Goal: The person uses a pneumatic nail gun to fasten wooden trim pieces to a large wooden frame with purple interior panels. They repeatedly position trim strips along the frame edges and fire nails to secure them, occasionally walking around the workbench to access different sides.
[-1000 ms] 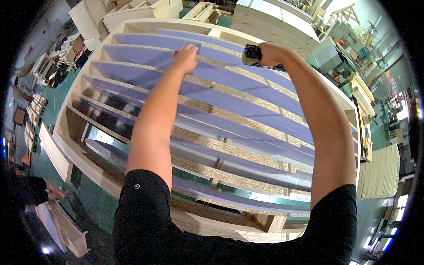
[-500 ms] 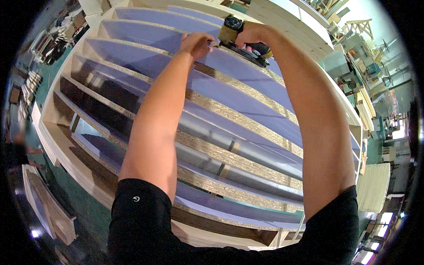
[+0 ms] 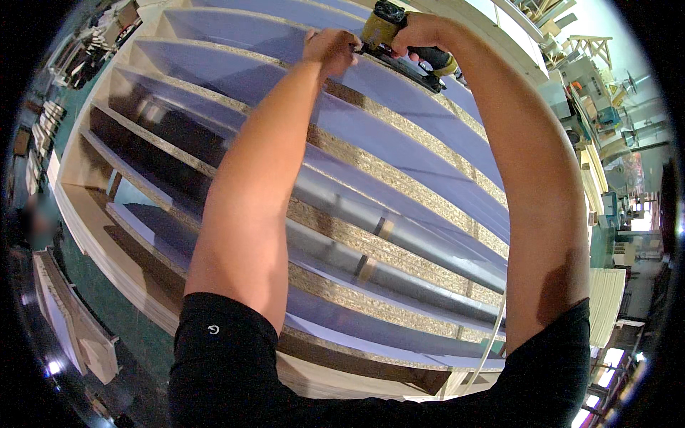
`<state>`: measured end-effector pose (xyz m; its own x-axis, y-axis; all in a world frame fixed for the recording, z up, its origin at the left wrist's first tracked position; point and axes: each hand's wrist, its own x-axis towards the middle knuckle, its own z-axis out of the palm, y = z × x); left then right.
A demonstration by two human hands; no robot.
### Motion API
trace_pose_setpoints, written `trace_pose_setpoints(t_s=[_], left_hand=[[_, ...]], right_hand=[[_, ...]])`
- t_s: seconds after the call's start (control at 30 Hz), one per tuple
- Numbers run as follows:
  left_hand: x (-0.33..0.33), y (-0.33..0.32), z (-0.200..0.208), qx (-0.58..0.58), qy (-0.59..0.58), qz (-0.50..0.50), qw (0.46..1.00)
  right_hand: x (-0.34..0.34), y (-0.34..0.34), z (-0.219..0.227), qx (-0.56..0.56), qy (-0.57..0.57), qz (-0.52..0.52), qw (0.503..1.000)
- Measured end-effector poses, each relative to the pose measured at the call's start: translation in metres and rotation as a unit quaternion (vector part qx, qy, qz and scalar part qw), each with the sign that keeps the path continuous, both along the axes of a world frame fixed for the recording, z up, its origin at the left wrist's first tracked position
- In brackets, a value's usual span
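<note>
My right hand is closed round the handle of a yellow and black nail gun at the top of the view. The gun's nose and long magazine lie along the top edge of a chipboard slat. Just left of the nose, my left hand has its fingers curled over that same slat, gripping its edge. Several such slats with bluish-purple faces stand on edge in a large wooden frame. The tips of my left fingers are partly hidden.
Metallic tubes lie between the nearer slats. A thin pale strip or hose crosses the frame by my right arm. Stacked boards stand at the right, and leaning panels at the lower left. Timber and machines crowd the far right.
Both hands and the nail gun have shifted slightly up and right in the view. The frame has also moved in the picture as my head turned. Both grips look unchanged.
</note>
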<state>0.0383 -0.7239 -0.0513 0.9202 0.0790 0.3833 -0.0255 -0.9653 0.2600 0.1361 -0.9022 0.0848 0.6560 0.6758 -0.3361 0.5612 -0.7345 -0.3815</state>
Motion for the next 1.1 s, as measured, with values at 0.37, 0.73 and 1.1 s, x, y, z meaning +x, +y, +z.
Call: trace_pose_setpoints(t_s=[0.37, 0.73, 1.1], left_hand=[[0.006, 0.004, -0.01, -0.023, -0.035, -0.014, 0.999], [0.002, 0.013, -0.015, -0.003, -0.036, -0.024, 0.999], [0.002, 0.012, -0.006, -0.088, 0.029, -0.044, 0.995]], right_hand=[[0.007, -0.003, -0.005, 0.003, -0.01, 0.002, 1.0], [-0.006, -0.001, 0.003, -0.029, 0.004, 0.011, 1.0], [0.007, -0.238, 0.024, -0.162, 0.032, -0.048, 0.985]])
